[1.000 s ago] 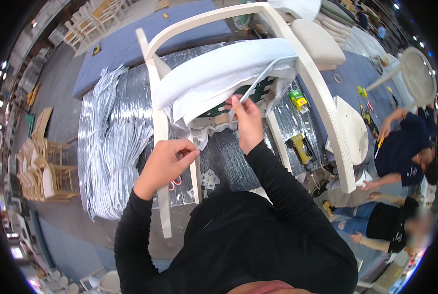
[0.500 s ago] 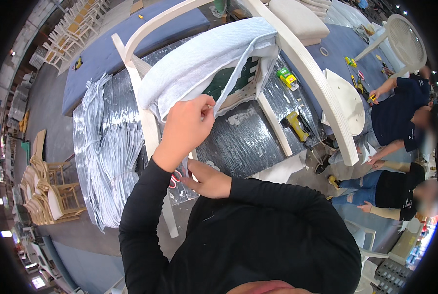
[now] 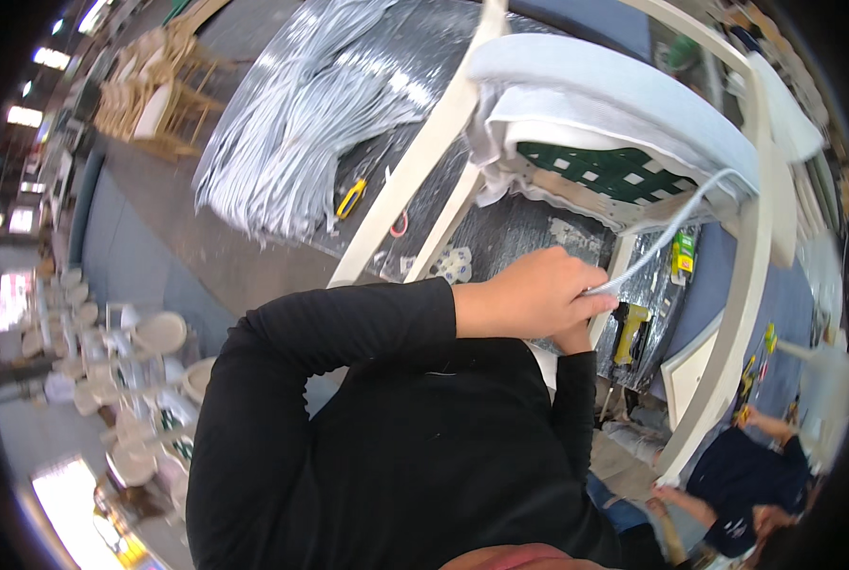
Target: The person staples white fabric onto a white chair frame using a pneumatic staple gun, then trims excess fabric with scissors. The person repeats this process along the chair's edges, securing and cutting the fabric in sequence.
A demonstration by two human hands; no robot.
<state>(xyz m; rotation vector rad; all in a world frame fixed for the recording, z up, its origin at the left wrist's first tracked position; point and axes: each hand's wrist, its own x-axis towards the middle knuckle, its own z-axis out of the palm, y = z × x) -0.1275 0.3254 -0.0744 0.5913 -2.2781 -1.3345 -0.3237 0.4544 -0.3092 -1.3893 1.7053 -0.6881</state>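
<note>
My left hand (image 3: 536, 296) is closed in a pinch on a thin light-grey fabric strip (image 3: 667, 233). From the fingers, the strip runs up to the right-hand corner of an upholstered chair seat (image 3: 614, 81). Pale fabric covers the seat's side, and green webbing (image 3: 605, 169) shows on its underside. The chair's light wooden frame (image 3: 752, 256) lies tipped over on a table wrapped in dark plastic. My right hand (image 3: 573, 336) is close below the left one and mostly hidden behind it; its fingers do not show.
A bundle of grey strips (image 3: 301, 142) lies on the table's left, near a yellow utility knife (image 3: 351, 199) and a red scissor handle (image 3: 399, 225). A yellow staple gun (image 3: 631, 334) and a green-yellow box (image 3: 683, 255) are at right. A co-worker (image 3: 743, 484) stands lower right.
My view has swung round. My left hand has moved away from the seat's edge, drawing the strip out with it. The right hand has come from beside the scissors to behind the left.
</note>
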